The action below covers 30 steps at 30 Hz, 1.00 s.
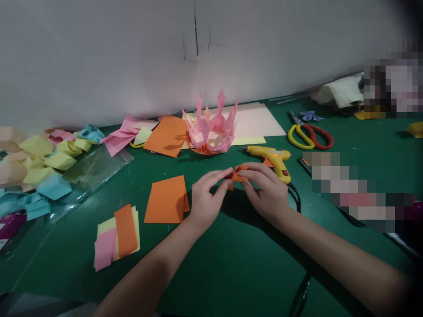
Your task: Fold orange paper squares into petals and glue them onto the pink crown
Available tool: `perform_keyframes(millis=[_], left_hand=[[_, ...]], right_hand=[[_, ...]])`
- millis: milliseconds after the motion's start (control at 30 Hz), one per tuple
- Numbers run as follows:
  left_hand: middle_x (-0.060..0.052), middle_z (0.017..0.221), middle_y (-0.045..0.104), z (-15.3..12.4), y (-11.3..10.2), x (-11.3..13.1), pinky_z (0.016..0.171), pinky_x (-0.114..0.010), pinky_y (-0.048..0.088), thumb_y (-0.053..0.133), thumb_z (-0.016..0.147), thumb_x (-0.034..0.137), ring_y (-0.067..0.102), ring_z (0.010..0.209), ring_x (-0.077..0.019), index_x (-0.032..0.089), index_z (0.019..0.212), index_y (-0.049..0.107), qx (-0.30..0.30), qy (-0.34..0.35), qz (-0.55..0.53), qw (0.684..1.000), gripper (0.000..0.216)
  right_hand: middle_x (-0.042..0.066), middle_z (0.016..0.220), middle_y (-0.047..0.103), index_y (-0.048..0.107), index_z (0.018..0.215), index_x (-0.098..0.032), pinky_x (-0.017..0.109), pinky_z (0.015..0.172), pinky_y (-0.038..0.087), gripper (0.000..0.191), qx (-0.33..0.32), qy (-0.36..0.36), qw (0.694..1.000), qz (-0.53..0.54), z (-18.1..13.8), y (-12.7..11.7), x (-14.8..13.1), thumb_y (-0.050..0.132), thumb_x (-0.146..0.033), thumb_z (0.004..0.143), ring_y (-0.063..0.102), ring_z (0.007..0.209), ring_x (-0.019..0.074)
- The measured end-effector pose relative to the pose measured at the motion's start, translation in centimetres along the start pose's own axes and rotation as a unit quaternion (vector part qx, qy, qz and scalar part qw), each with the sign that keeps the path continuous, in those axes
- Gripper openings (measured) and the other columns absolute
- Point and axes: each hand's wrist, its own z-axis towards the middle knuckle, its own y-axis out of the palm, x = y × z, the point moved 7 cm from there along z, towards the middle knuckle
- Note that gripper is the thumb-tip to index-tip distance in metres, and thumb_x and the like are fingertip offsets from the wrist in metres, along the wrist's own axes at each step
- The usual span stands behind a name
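Observation:
Between my two hands, over the green table, is a small folded piece of orange paper (238,173). My left hand (209,191) pinches its left side between thumb and fingertips. On the other side, my right hand (266,187) grips it the same way, fingers bent over the top. Part of the paper is hidden by the fingers. Just behind my right hand lies a yellow glue gun (272,155) with a small orange light. Square orange sheets (165,200) lie left of my left hand. A pink folded-paper crown (214,130) with an orange piece at its base stands behind my hands.
Scissors (310,135) with yellow and red handles lie at the back right. Smaller paper pieces (107,248) are stacked at front left. Many folded paper shapes (46,154) sit on a plastic bag (99,176) at far left. A black cord (299,295) runs along the right.

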Motion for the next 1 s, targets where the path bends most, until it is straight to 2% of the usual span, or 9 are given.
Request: perform_keyframes(millis=[167,333,500,667,833,1000], left_hand=[[-0.005,0.093,0.070,0.3,-0.1,-1.1,0.080,-0.030,0.053,0.059,0.083,0.021,0.064,0.088,-0.0159,0.023,0.095,0.073,0.007,-0.047,-0.051,0.998,0.019],[-0.005,0.088,0.070,0.5,0.3,-2.5,0.076,-0.029,0.051,0.060,0.081,0.023,0.063,0.083,-0.0158,0.022,0.091,0.074,-0.012,-0.125,-0.091,0.988,0.017],[-0.007,0.095,0.072,0.3,0.8,-4.0,0.086,-0.034,0.049,0.064,0.077,0.025,0.064,0.091,-0.0189,0.019,0.091,0.074,-0.019,-0.197,-0.173,0.965,0.018],[-0.007,0.094,0.073,0.0,0.9,-5.4,0.091,-0.040,0.047,0.067,0.074,0.024,0.065,0.091,-0.0200,0.019,0.087,0.074,0.022,-0.264,-0.216,0.940,0.016],[-0.008,0.094,0.073,-0.1,0.9,-5.8,0.095,-0.041,0.044,0.070,0.071,0.024,0.065,0.091,-0.0199,0.016,0.086,0.074,0.056,-0.282,-0.266,0.920,0.017],[-0.008,0.092,0.072,0.0,0.9,-5.1,0.095,-0.038,0.043,0.075,0.067,0.025,0.065,0.092,-0.0189,0.015,0.087,0.072,0.054,-0.284,-0.306,0.907,0.023]], right_hand=[[0.007,0.094,0.066,0.063,0.095,-0.023,0.032,0.077,0.055,0.017,-0.014,-0.010,1.000,-0.008,0.1,0.3,-0.1,0.055,-0.011,0.085,0.065,0.087,0.0181],[0.007,0.091,0.062,0.060,0.094,-0.022,0.029,0.072,0.055,0.012,-0.032,-0.025,0.999,-0.018,0.3,0.8,-0.2,0.056,-0.014,0.086,0.064,0.084,0.0172],[0.009,0.094,0.060,0.060,0.096,-0.020,0.029,0.074,0.055,0.015,-0.095,0.002,0.995,-0.021,0.2,1.7,0.3,0.049,-0.013,0.089,0.063,0.087,0.0177],[0.009,0.096,0.059,0.062,0.091,-0.020,0.029,0.076,0.056,0.016,-0.084,0.006,0.996,-0.003,0.0,1.5,0.2,0.049,-0.011,0.088,0.062,0.088,0.0168],[0.011,0.101,0.055,0.064,0.093,-0.019,0.033,0.081,0.057,0.016,-0.089,0.012,0.996,0.025,0.0,1.8,0.0,0.050,-0.013,0.088,0.061,0.094,0.0182],[0.013,0.106,0.052,0.066,0.098,-0.018,0.037,0.083,0.057,0.021,-0.101,0.026,0.994,0.042,0.2,2.1,-0.2,0.048,-0.015,0.089,0.059,0.098,0.0210]])
